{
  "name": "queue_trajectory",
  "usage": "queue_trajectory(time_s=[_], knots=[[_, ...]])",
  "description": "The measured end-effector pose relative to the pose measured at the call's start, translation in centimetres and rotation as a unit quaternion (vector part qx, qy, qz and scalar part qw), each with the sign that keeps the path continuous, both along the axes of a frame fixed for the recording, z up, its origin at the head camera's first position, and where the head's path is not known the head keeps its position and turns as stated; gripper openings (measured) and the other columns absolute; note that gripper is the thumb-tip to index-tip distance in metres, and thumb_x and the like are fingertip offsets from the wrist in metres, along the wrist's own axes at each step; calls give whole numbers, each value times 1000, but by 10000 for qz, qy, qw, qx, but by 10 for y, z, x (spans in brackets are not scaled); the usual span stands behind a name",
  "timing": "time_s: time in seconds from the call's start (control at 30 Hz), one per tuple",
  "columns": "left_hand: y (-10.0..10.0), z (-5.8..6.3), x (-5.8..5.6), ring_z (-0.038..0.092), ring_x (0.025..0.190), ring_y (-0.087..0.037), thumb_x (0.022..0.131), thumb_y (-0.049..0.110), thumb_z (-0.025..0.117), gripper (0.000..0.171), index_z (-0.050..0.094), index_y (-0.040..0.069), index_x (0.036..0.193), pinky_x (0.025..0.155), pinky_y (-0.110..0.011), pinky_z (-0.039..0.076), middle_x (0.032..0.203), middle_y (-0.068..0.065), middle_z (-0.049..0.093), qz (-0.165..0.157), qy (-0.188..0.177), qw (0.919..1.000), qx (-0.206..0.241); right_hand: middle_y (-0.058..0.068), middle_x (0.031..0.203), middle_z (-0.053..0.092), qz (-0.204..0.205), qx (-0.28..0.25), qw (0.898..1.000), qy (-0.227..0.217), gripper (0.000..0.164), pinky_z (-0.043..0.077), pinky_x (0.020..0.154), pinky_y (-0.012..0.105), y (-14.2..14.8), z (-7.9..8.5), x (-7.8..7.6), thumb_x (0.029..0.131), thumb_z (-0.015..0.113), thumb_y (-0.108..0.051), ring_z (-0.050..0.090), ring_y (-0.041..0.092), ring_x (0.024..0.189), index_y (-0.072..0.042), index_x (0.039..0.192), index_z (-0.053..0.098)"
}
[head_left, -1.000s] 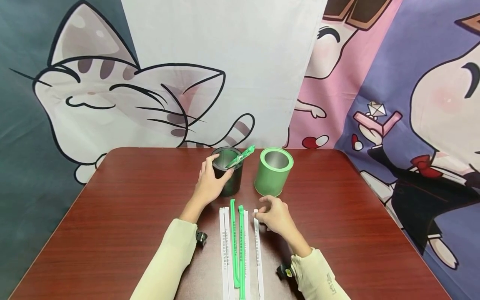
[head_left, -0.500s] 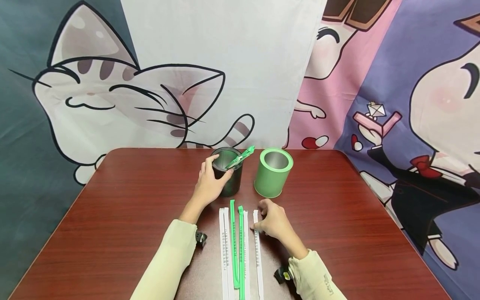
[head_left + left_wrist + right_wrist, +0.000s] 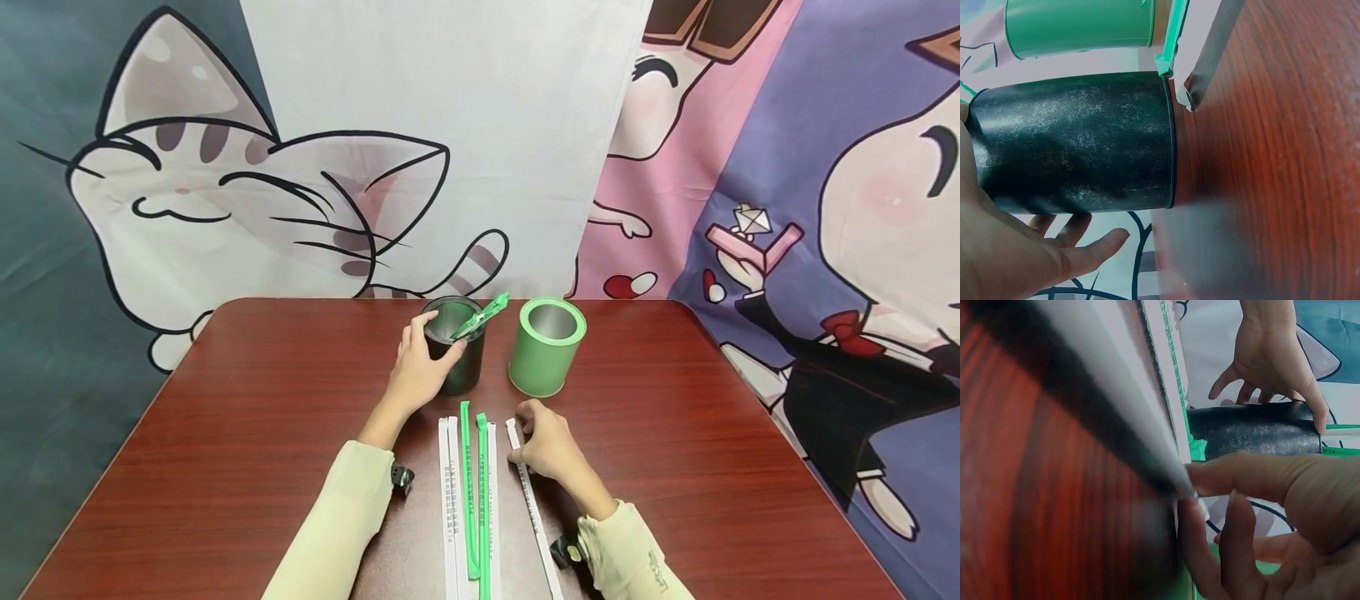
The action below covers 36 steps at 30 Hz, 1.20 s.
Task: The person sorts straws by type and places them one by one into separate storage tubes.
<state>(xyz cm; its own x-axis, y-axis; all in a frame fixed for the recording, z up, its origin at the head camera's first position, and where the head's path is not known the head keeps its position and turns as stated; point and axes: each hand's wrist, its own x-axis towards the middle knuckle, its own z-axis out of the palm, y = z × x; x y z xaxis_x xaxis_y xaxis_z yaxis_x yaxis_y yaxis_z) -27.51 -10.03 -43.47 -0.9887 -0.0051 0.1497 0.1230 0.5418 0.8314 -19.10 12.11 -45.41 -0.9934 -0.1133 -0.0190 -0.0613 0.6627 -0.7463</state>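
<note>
My left hand (image 3: 420,364) holds the black canister (image 3: 467,367) by its rim, thumb on the near side. Green-wrapped straws (image 3: 486,313) lean out of that canister's mouth. With thumb and finger, my right hand (image 3: 551,444) pinches a white paper-wrapped straw (image 3: 537,521), which slants down toward the right wrist. In the right wrist view the straw (image 3: 1125,381) runs blurred to the fingertips. To its left lie white-wrapped straws (image 3: 452,517) and green-wrapped straws (image 3: 483,500) side by side. The left wrist view shows the canister (image 3: 1075,144) upright on the table.
A green canister (image 3: 546,358) stands to the right of the black one, beyond the right hand. The reddish-brown table (image 3: 300,383) ends at a cartoon-printed cloth (image 3: 525,125) behind. Both sleeves carry a small wrist camera.
My right hand has drawn back slightly and now pinches the rightmost white straw, whose lower end has swung right. The left hand stays on the black canister.
</note>
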Motion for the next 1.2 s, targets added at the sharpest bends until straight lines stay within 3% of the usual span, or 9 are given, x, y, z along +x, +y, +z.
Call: queue_trajectory(time_s=[0.13, 0.4, 0.67, 0.9, 1.2], knots=[[0, -1, 0, 41, 126, -33, 88, 67, 57, 73, 27, 37, 148, 89, -60, 41, 146, -6, 34, 10, -8, 10000, 3, 8, 76, 61, 18, -324, 9994, -84, 58, 50, 44, 28, 1, 3, 0, 64, 83, 8, 56, 12, 54, 7, 117, 59], [0, -2, 0, 41, 126, -34, 88, 68, 56, 74, 28, 36, 148, 89, -61, 41, 145, -6, 35, 8, 19, 10000, 26, -3, 64, 61, -111, -231, 9994, 232, 42, 46, 56, 27, 4, 26, -1, 73, 82, -1, 55, 10, 56, 1, 112, 67], [0, -3, 1, 42, 127, -34, 88, 69, 55, 74, 28, 37, 148, 88, -61, 42, 145, -5, 35, 2, -1, 10000, 3, 0, 64, 65, -202, -452, 9983, 313, 43, 43, 50, 26, 5, 45, -1, 77, 81, -3, 54, 11, 51, -1, 117, 66], [0, -1, 2, 42, 125, -34, 88, 68, 56, 74, 28, 36, 148, 88, -61, 41, 145, -6, 35, 23, 45, 10000, 17, 0, 67, 68, -279, -561, 9956, 691, 41, 46, 60, 27, 6, 57, 1, 78, 80, -5, 59, 12, 61, -2, 117, 67], [-1, -2, -1, 42, 125, -33, 88, 69, 56, 74, 28, 37, 148, 88, -61, 41, 145, -5, 35, 17, 34, 10000, -3, 6, 74, 72, -461, -859, 9865, 1314, 38, 48, 61, 23, 5, 78, 2, 79, 80, -5, 65, 13, 64, -3, 115, 66]])
